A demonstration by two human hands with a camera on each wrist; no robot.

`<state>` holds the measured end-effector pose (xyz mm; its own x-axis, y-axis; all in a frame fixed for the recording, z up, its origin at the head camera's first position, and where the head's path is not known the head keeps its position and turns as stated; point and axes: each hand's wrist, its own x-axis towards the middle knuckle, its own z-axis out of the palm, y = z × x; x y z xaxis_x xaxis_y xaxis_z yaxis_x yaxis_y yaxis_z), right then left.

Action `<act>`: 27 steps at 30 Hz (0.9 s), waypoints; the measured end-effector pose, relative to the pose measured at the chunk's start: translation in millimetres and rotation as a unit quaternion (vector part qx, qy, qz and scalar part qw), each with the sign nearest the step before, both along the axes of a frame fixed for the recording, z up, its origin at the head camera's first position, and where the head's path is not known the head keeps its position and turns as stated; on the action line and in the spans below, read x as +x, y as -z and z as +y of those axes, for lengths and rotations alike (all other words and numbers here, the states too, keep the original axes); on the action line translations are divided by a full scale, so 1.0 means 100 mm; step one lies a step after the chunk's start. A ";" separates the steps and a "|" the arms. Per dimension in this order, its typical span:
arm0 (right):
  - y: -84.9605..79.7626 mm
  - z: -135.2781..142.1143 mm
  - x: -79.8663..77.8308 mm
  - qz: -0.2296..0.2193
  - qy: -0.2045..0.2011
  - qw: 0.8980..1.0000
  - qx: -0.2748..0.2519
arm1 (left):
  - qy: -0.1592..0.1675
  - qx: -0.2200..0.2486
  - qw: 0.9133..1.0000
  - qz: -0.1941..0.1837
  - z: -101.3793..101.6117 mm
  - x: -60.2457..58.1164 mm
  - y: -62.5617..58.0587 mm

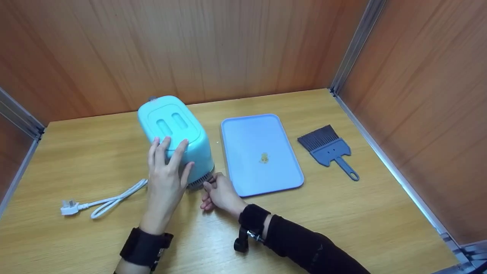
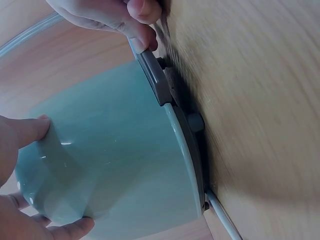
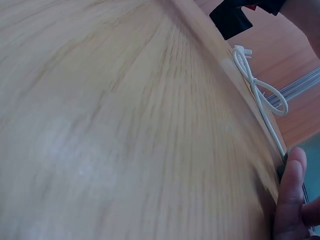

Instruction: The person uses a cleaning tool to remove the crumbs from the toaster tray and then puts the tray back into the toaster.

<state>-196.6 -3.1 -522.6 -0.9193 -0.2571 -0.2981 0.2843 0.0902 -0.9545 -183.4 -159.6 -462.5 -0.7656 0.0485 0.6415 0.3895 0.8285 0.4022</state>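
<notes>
A turquoise toaster (image 1: 203,152) with two long slots in its top stands on the table, its base dark and vented. My left hand (image 1: 167,179) holds its near end, fingers spread over the top edge and thumb against the side. Low at the base, my right hand (image 1: 222,194) pinches the end of a dark grey crumb tray (image 2: 155,77) that juts from under the turquoise shell. Most of that piece is hidden beneath the toaster. In the right wrist view, fingers (image 3: 290,192) of the right hand show at the toaster's lower edge.
Right of the toaster lies a light blue tray (image 1: 253,133) with a small patch of yellowish crumbs (image 1: 264,158). A grey-blue brush (image 1: 329,152) lies farther right. The toaster's white cord (image 1: 114,199) and plug (image 1: 69,207) lie to the left. Wooden panels (image 1: 213,49) stand around the table.
</notes>
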 end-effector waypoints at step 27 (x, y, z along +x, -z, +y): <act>-0.02 -0.14 -0.07 -0.027 0.012 1.000 0.005 | 0.004 -0.006 1.000 0.005 -0.01 0.02 0.00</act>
